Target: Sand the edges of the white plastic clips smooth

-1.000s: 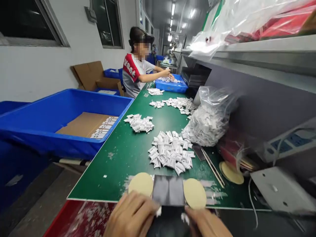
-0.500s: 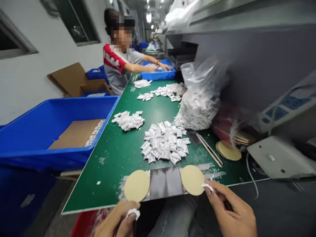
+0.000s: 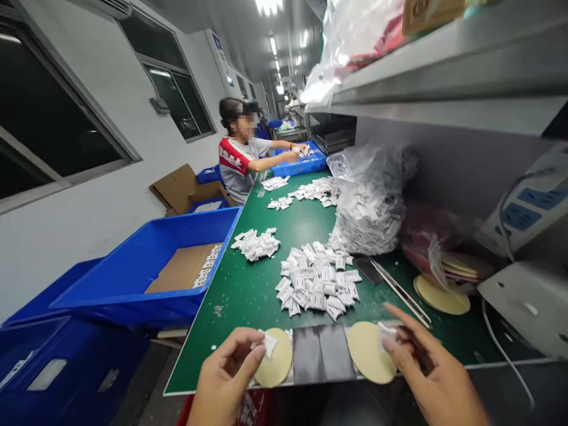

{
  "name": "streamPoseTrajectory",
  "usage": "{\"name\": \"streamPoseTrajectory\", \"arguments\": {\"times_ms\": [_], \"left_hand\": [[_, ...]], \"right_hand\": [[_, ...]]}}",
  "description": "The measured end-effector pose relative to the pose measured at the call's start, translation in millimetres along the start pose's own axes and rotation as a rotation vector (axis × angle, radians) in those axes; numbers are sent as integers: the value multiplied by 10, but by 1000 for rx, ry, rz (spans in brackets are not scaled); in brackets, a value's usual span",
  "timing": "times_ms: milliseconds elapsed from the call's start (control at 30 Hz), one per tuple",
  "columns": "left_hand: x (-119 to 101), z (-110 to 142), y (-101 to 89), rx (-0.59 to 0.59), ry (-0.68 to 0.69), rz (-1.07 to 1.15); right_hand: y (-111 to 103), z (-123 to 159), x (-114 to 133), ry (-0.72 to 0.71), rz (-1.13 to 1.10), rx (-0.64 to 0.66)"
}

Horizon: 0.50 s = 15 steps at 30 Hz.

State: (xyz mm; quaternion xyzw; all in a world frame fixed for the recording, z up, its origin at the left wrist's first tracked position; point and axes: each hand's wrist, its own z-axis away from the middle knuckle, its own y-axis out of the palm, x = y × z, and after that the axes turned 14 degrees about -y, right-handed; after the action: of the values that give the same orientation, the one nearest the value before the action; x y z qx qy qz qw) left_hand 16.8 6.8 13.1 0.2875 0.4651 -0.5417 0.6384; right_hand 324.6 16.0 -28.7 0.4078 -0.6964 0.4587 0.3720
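Observation:
My left hand (image 3: 233, 370) pinches a small white plastic piece (image 3: 270, 343) between thumb and forefinger, over the left pale-yellow round disc (image 3: 280, 371). My right hand (image 3: 428, 370) grips another white plastic piece (image 3: 387, 335), slightly blurred, at the edge of the right pale-yellow disc (image 3: 364, 354); its forefinger is stretched out. Whether either piece touches its disc I cannot tell. Two dark rectangular pads (image 3: 323, 355) lie between the discs at the table's front edge. Just beyond them is a heap of similar white pieces (image 3: 317, 281).
The green table (image 3: 239, 296) also bears a smaller white heap (image 3: 256, 244), a clear bag of pieces (image 3: 368, 219), tweezers (image 3: 402, 293) and stacked discs (image 3: 444, 296). A blue bin (image 3: 146, 307) stands left. Farther back, a co-worker (image 3: 242, 163) reaches into a blue tray (image 3: 299, 168).
My view has tilted upward, showing more ceiling and wall. My left hand has risen from below the table edge to over the left disc. Both hands still hold white pieces.

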Motion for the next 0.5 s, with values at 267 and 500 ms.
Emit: {"name": "streamPoseTrajectory", "arguments": {"times_ms": [267, 500], "left_hand": [[-198, -306, -211, 289, 48, -624], [-282, -335, -237, 153, 106, -762]], "right_hand": [[-83, -221, 268, -173, 319, -9], [-105, -179, 340, -203, 316, 16]]}}
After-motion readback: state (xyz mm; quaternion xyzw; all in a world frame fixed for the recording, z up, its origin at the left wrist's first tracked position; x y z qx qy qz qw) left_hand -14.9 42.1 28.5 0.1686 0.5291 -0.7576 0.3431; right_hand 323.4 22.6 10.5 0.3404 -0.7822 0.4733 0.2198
